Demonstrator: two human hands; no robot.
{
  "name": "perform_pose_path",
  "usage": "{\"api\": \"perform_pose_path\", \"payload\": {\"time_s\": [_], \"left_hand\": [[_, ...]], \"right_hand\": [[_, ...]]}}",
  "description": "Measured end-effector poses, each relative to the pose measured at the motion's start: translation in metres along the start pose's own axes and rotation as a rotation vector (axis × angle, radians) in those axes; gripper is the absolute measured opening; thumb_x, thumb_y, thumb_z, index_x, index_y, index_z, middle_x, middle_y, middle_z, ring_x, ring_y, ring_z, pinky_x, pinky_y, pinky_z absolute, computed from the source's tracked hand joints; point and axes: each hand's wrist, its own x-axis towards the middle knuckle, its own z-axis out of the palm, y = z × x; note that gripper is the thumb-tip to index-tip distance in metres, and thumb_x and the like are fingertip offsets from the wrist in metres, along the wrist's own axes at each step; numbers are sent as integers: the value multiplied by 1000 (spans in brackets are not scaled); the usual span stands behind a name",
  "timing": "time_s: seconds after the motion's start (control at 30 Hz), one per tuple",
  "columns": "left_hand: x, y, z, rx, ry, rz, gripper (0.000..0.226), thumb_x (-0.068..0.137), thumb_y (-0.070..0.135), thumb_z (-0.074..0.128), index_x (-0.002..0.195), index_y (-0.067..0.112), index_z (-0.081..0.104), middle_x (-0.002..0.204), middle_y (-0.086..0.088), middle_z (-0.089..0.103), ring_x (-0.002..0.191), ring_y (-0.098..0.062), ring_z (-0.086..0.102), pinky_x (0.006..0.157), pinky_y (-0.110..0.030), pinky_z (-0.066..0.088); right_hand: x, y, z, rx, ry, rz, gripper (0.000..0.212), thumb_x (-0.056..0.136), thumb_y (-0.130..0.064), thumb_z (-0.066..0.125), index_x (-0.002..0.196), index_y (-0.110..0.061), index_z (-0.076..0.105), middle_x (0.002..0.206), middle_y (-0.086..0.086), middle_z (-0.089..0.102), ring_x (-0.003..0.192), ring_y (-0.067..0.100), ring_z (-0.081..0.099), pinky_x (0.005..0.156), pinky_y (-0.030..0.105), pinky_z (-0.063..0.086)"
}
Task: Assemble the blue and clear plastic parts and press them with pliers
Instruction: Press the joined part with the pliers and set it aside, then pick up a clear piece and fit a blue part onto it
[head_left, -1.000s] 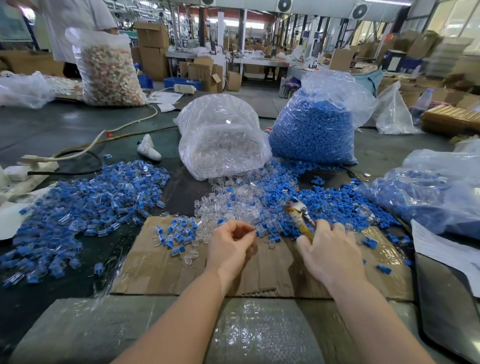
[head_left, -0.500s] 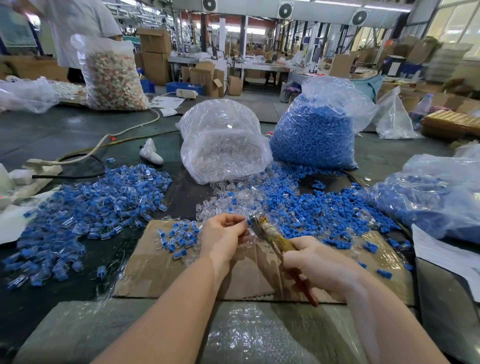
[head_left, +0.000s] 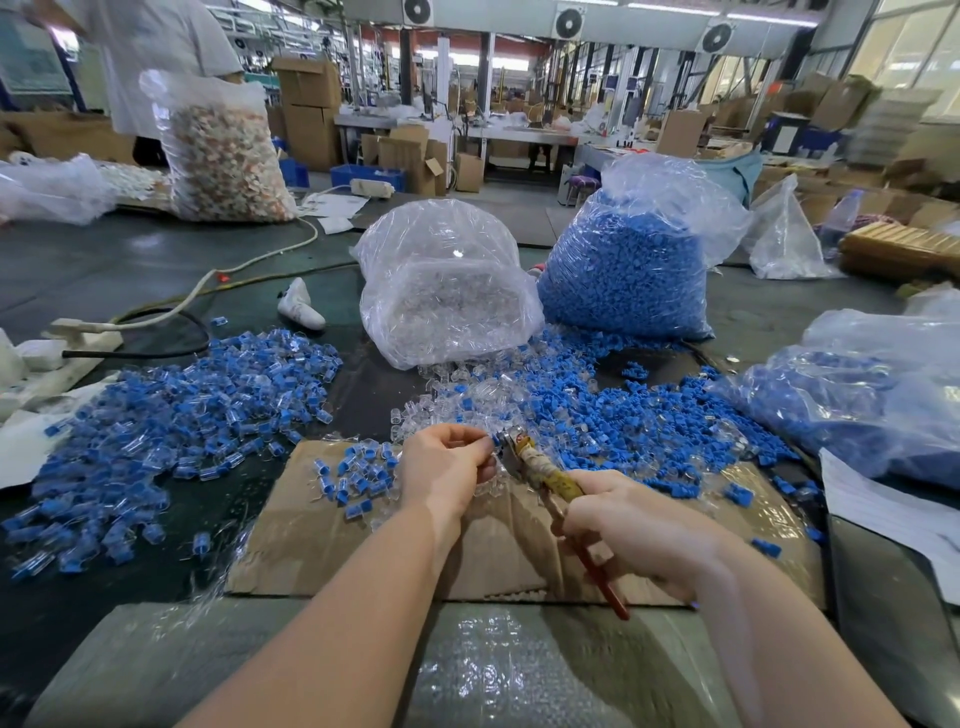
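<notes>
At frame centre the left hand (head_left: 445, 470) pinches a small, light, probably slippery plastic part (head_left: 493, 441) by its sides, while the right hand (head_left: 631, 525) grips the pliers (head_left: 540, 470)

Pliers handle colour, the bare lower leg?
Red, on the pliers held in the right hand; head view.

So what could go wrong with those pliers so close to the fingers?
The left hand pinches a small part right at the nose of the pliers, which the right hand grips, so a squeeze could nip a fingertip. The part is tiny and could pop out and vanish among the loose clear and blue parts just behind. A crooked squeeze might also crack it.
</notes>
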Motion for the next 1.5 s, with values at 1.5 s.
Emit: {"api": "perform_pose_path", "payload": {"time_s": [1.5], "left_hand": [[-10, 3, -2, 8, 12, 84, 17, 83, -2, 65, 76, 13, 66, 69, -2, 65, 55, -7, 59, 52, -15, 49]], "right_hand": [[-8, 4, 5, 18, 29, -195, 21, 80, 9, 48, 84, -9, 57, 59, -9, 53, 52, 7, 45, 51, 19, 34]]}}
